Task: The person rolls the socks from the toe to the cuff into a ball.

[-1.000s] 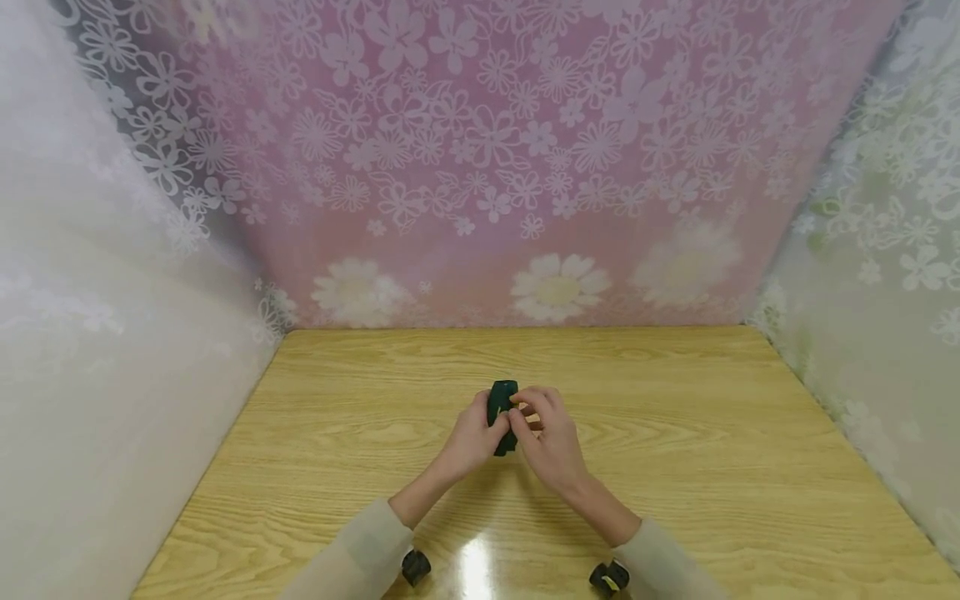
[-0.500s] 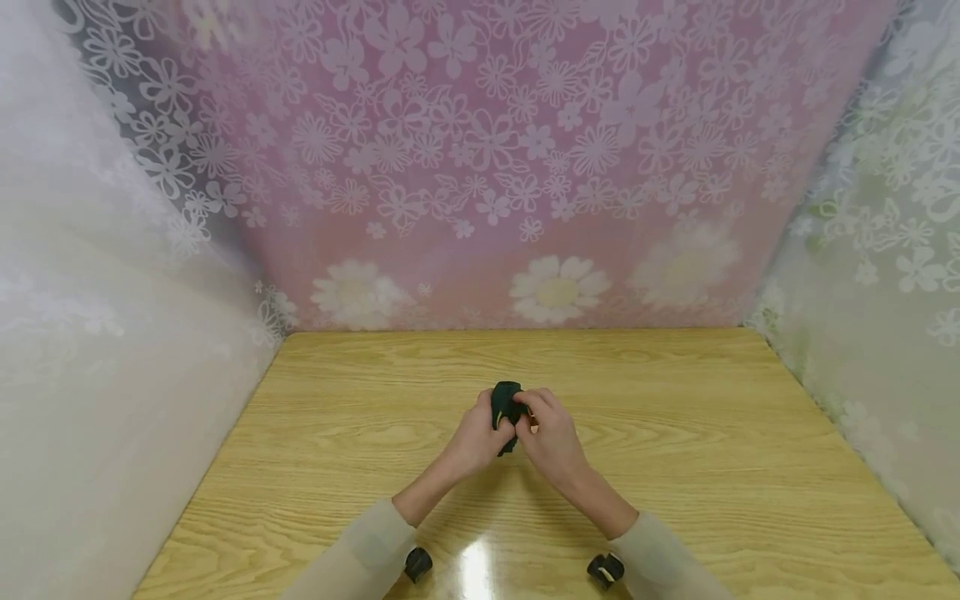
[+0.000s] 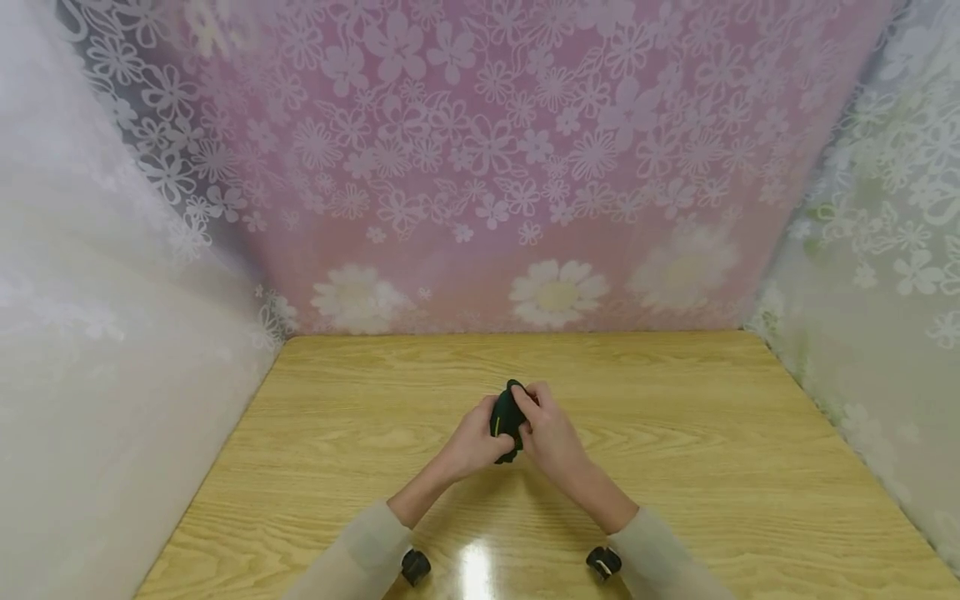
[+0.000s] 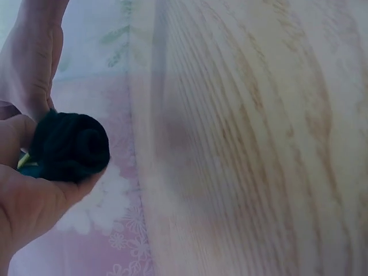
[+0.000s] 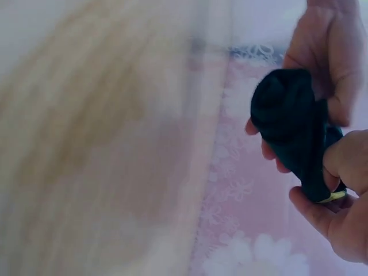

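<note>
A dark green rolled cloth point(image 3: 507, 412) with a thin yellow line is held just above the middle of the table. My left hand point(image 3: 474, 440) grips it from the left, thumb across the near side. On its other side my right hand point(image 3: 557, 446) pinches an edge of the fabric between thumb and fingers. The left wrist view shows the roll's coiled end point(image 4: 89, 141) poking out past the left palm. In the right wrist view the cloth point(image 5: 287, 121) lies along the left fingers, while the right fingers hold its yellow-marked edge. Parts of the cloth are hidden behind both hands.
The wood-grain table point(image 3: 337, 400) spreads out on all sides of the hands. A pink flowered curtain point(image 3: 465, 167) rises at its back edge, with pale flowered sheets at left point(image 3: 112, 333) and right point(image 3: 877, 333). Black wrist devices point(image 3: 416, 567) sit by the sleeves.
My right hand has moved from loosely plucking at the cloth's right side to gripping it, its fingers higher on the top. The cloth has turned and tilted slightly to the right, its edge pulled over.
</note>
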Demonstrator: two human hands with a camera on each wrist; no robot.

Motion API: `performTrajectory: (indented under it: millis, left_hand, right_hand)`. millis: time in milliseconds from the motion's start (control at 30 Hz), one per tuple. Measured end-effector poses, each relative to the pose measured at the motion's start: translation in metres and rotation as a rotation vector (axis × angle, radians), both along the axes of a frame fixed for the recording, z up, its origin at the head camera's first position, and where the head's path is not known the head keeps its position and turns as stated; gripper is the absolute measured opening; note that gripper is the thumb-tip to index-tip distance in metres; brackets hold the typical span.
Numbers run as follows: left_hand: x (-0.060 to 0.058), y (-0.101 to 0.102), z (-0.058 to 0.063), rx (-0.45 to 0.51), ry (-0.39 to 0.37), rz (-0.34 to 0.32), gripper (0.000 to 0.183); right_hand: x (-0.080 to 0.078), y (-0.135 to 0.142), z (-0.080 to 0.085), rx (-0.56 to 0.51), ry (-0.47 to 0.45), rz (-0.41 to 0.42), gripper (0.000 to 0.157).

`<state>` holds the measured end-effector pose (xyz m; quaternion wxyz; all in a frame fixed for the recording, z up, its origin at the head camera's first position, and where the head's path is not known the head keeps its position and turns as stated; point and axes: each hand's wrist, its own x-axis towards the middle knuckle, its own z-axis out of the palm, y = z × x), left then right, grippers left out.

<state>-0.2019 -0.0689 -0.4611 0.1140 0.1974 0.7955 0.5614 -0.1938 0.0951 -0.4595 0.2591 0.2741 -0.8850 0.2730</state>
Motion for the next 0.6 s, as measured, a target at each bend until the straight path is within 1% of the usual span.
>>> performTrajectory:
  millis: [67,133,233,267,300,400,467,500,567,600]
  left_hand:
    - [0.001,-0.003,0.002,0.022,0.006,-0.037,0.061]
    - [0.001,-0.005,0.004,0.064,0.008,-0.078,0.059]
    - [0.003,-0.007,0.004,0.155,0.002,-0.126,0.054]
    - [0.005,-0.007,0.007,0.19,-0.008,-0.138,0.054]
    - [0.005,-0.008,0.007,0.22,-0.012,-0.151,0.053]
    - [0.005,-0.008,0.005,0.278,-0.041,-0.192,0.056]
    - [0.004,-0.01,0.006,0.282,-0.064,-0.213,0.059]
    - [0.002,-0.01,0.003,0.277,-0.065,-0.222,0.059]
    - [0.002,-0.011,0.004,0.273,-0.072,-0.229,0.06]
    - [0.002,-0.011,0.005,0.27,-0.064,-0.226,0.06]
  right_hand:
    - [-0.003,0.003,0.004,-0.012,-0.017,0.007,0.053]
    - [-0.005,0.006,0.008,-0.053,-0.065,0.024,0.052]
    - [-0.006,0.01,0.014,-0.132,-0.128,0.057,0.05]
    - [-0.006,0.01,0.016,-0.152,-0.136,0.065,0.05]
    - [-0.006,0.011,0.018,-0.173,-0.143,0.072,0.05]
    - [-0.006,0.011,0.019,-0.187,-0.112,0.077,0.048]
    - [-0.005,0.011,0.019,-0.189,-0.082,0.069,0.048]
    - [-0.006,0.012,0.018,-0.189,-0.068,0.066,0.048]
    - [-0.007,0.013,0.017,-0.191,-0.042,0.059,0.048]
    - [-0.008,0.013,0.017,-0.194,-0.035,0.056,0.048]
